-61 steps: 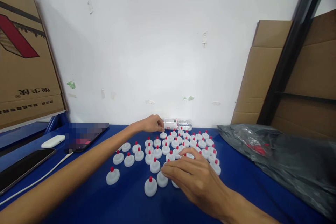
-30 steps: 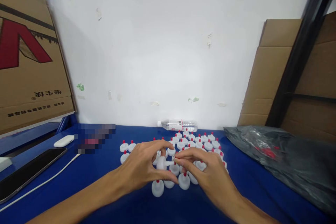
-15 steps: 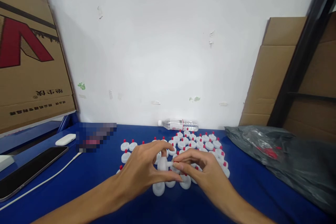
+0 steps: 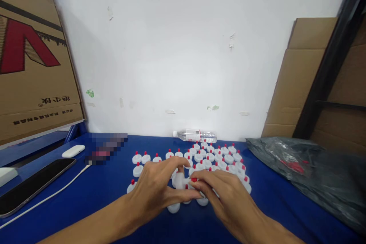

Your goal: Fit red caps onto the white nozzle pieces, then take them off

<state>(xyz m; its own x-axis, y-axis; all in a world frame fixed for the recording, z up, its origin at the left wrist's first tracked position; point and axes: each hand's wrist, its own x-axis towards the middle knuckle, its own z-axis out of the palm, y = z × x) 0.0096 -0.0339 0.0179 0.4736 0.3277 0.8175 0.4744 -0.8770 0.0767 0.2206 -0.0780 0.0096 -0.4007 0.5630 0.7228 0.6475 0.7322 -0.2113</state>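
A white nozzle cap (image 4: 179,181) lies sideways between the thumb and fingers of my left hand (image 4: 153,187), its narrow spout pointing right. At the spout's end, my right hand (image 4: 228,192) pinches a small red tip cap (image 4: 194,180). Whether the tip is fully seated on the spout is hidden by my fingers. Below and behind both hands stand many similar white nozzle caps (image 4: 198,156) with red tips upward, several of them partly covered by my hands. Near my left wrist is one more white nozzle cap (image 4: 131,188).
A clear plastic bottle (image 4: 194,135) lies against the wall. On the left of the blue table (image 4: 108,183) are a phone (image 4: 34,185), a white case (image 4: 73,151) and a white cable (image 4: 54,193). A grey plastic bag (image 4: 323,183) with red pieces (image 4: 296,166) covers the right side.
My right hand has rotated, its back turning more upward, and the red tip now shows between its fingers. My left hand keeps its hold on the white nozzle cap.
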